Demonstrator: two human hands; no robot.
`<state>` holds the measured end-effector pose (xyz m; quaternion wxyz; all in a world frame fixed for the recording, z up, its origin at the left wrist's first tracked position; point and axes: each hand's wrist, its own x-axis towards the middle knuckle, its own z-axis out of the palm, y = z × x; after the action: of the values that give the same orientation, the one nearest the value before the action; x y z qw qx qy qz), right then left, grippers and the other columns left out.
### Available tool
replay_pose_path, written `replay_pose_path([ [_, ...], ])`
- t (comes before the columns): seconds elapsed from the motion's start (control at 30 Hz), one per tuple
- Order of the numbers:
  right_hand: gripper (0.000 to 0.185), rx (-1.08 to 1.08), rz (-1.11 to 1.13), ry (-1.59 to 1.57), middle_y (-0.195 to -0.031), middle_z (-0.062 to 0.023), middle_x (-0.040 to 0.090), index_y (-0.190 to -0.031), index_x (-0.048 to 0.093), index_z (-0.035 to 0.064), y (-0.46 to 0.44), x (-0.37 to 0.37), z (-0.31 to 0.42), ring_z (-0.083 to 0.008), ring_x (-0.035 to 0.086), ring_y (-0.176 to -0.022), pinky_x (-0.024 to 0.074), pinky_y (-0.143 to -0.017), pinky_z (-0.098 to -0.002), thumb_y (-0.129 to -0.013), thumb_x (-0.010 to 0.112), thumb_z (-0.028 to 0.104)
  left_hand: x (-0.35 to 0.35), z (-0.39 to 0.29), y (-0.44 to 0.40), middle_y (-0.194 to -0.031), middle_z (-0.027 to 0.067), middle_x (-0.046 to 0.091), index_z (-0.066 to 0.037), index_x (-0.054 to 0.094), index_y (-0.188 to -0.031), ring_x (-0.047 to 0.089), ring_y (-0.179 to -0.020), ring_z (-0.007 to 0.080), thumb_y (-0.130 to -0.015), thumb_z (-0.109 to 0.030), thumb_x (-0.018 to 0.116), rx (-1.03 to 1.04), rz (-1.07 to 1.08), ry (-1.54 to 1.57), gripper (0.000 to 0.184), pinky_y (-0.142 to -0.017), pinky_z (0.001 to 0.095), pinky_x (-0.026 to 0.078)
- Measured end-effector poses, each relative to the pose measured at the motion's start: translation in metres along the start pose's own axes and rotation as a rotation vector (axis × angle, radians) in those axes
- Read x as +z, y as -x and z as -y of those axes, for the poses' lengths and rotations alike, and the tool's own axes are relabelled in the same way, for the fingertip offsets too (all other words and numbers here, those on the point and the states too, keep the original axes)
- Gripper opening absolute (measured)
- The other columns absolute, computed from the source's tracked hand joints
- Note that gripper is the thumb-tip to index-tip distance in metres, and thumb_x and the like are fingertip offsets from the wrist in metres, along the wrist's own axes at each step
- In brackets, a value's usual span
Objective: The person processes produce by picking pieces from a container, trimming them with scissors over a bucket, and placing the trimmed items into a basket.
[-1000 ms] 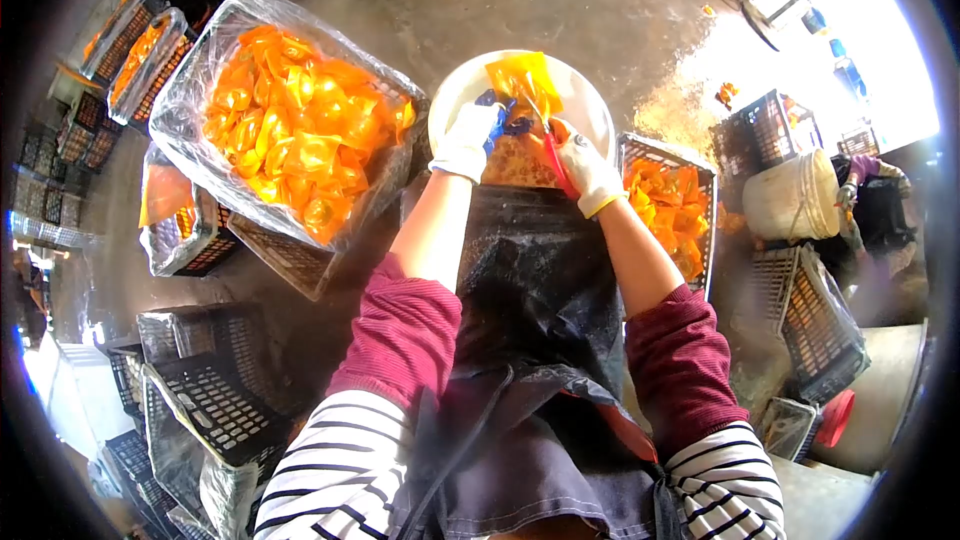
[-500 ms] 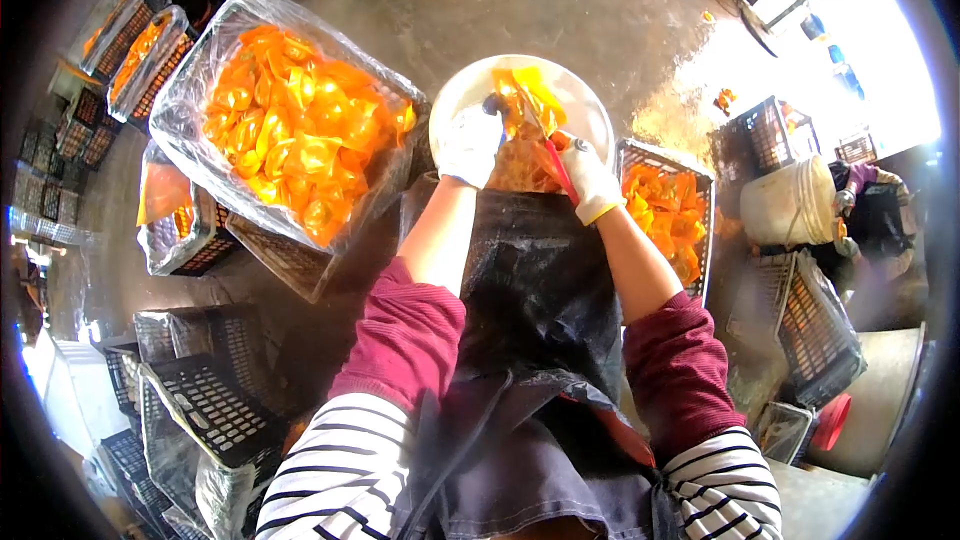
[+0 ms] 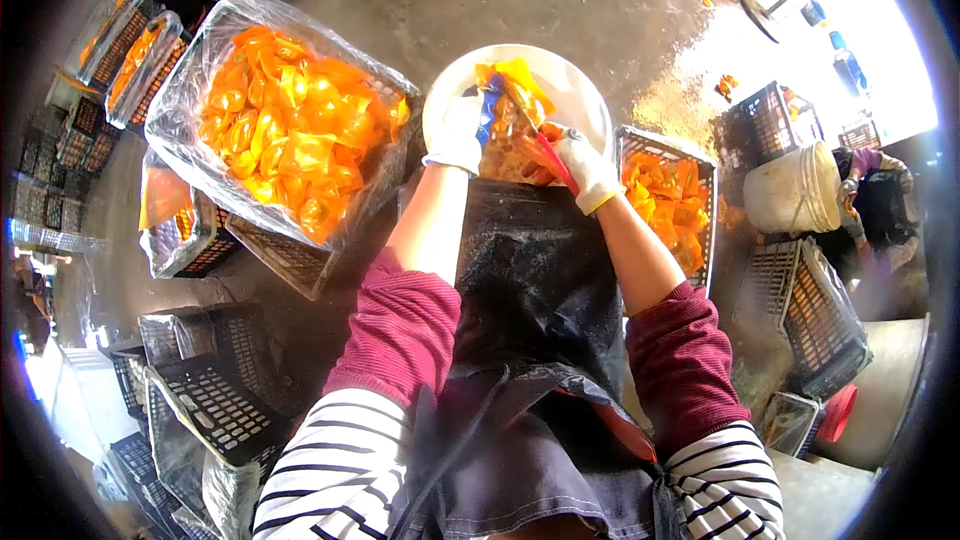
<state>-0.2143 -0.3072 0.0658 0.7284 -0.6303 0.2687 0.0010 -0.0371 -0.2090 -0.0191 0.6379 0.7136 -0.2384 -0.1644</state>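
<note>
Fingers of left hand (image 3: 463,132) are closed on orange-yellow piece (image 3: 524,78) | right hand (image 3: 587,166) wraps red-handled tool (image 3: 556,162) firmly | white tub (image 3: 592,105) beneath 2 hands, probably for catching scraps

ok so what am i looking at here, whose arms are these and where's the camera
No machine here: these are a person's own arms, seen from a camera worn on their head, looking forward and down. The gloved right hand grips a red-handled tool, probably scissors; the gloved left hand seems to hold an orange-yellow piece. Both work over a round white basin. A plastic-lined crate of orange pieces sits left, another crate of them right.
</note>
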Motion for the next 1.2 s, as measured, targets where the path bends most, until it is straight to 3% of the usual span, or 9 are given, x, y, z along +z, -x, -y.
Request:
replay_pose_path([
  [0.17,0.023,0.008,-0.020,0.087,-0.088,-0.0063,0.064,-0.108,0.063,0.0024,0.001,-0.001,0.001,-0.0128,0.060,-0.075,0.0496,-0.061,-0.0242,-0.088,0.061,0.015,-0.006,-0.052,0.025,-0.091,0.0222,0.066,0.000,0.064,-0.101,0.064,-0.080,0.0340,-0.097,-0.038,0.043,0.235,-0.114,-0.491,0.043,-0.073,0.0403,0.050],
  [0.33,0.018,-0.148,-0.218,0.390,-0.085,-0.0077,0.065,-0.097,0.064,0.0069,-0.006,0.004,-0.005,-0.0173,0.059,-0.080,0.0442,-0.072,-0.0287,-0.092,0.052,0.019,-0.002,-0.064,0.028,-0.091,0.0205,0.066,0.000,0.064,-0.102,0.064,-0.082,0.0335,-0.095,-0.039,0.046,0.273,-0.107,-0.569,0.044,-0.075,0.0400,0.050],
  [0.43,0.023,-0.169,-0.356,0.752,-0.087,-0.0099,0.065,-0.103,0.064,0.0080,0.008,0.010,0.010,-0.0180,0.059,-0.086,0.0435,-0.077,-0.0308,-0.093,0.049,0.021,0.003,-0.057,0.025,-0.094,0.0207,0.066,0.000,0.064,-0.104,0.063,-0.084,0.0329,-0.093,-0.043,0.049,0.289,-0.169,-0.333,0.046,-0.076,0.0389,0.049],
  [0.57,0.026,-0.329,-0.365,0.095,-0.101,-0.0119,0.061,-0.118,0.054,0.0043,-0.017,-0.008,-0.010,-0.0205,0.064,-0.080,0.0528,-0.066,-0.0285,-0.093,0.052,0.014,-0.012,-0.064,0.017,-0.079,0.0116,0.065,-0.002,0.066,-0.096,0.060,-0.071,0.0189,-0.089,-0.036,0.056,-0.128,-0.150,0.648,0.036,-0.068,0.0310,0.048],
  [0.67,0.039,-0.326,-0.232,-0.526,-0.105,-0.0185,0.062,-0.123,0.049,0.0036,-0.016,-0.023,-0.018,-0.0238,0.066,-0.072,0.0539,-0.059,-0.0313,-0.093,0.055,0.030,-0.046,-0.098,0.022,-0.082,0.0095,0.063,-0.002,0.062,-0.098,0.056,-0.073,0.0143,-0.089,-0.023,0.056,-0.066,-0.139,0.468,0.023,-0.065,0.0297,0.047],
  [0.83,0.054,-0.358,-0.413,-1.018,-0.115,-0.0175,0.060,-0.117,0.047,0.0042,-0.012,-0.054,-0.035,-0.0295,0.058,-0.108,0.0499,-0.082,-0.0413,-0.087,0.063,0.046,-0.112,-0.044,-0.007,-0.080,0.0107,0.058,-0.005,0.059,-0.097,0.055,-0.073,0.0180,-0.086,-0.025,0.062,0.402,-0.255,-0.128,0.024,-0.066,0.0302,0.046],
  [0.97,0.052,-0.393,-0.277,-0.992,-0.111,-0.0211,0.062,-0.114,0.047,0.0031,-0.007,-0.055,-0.040,-0.0309,0.061,-0.100,0.0497,-0.082,-0.0408,-0.086,0.065,0.043,-0.130,-0.025,0.004,-0.107,0.0166,0.063,-0.001,0.052,-0.121,0.061,-0.095,0.0256,-0.081,-0.036,0.066,-0.156,-0.035,-0.333,0.054,-0.080,0.0339,0.049],
  [1.03,0.049,-0.372,-0.258,-0.869,-0.110,-0.0202,0.062,-0.116,0.047,0.0028,-0.006,-0.046,-0.030,-0.0304,0.062,-0.097,0.0500,-0.080,-0.0395,-0.089,0.062,0.041,-0.129,0.005,-0.007,-0.126,0.0220,0.056,-0.002,0.039,-0.137,0.055,-0.116,0.0343,-0.080,-0.044,0.063,-0.154,0.052,-0.777,0.075,-0.095,0.0392,0.044],
  [1.2,0.044,-0.340,-0.195,-0.579,-0.104,-0.0196,0.065,-0.118,0.046,0.0033,-0.007,-0.031,-0.021,-0.0273,0.064,-0.088,0.0502,-0.068,-0.0356,-0.091,0.059,0.037,-0.128,0.009,-0.022,-0.120,0.0226,0.059,-0.005,0.064,-0.112,0.054,-0.115,0.0352,-0.080,-0.045,0.058,-0.348,0.107,-0.810,0.052,-0.096,0.0419,0.043],
])
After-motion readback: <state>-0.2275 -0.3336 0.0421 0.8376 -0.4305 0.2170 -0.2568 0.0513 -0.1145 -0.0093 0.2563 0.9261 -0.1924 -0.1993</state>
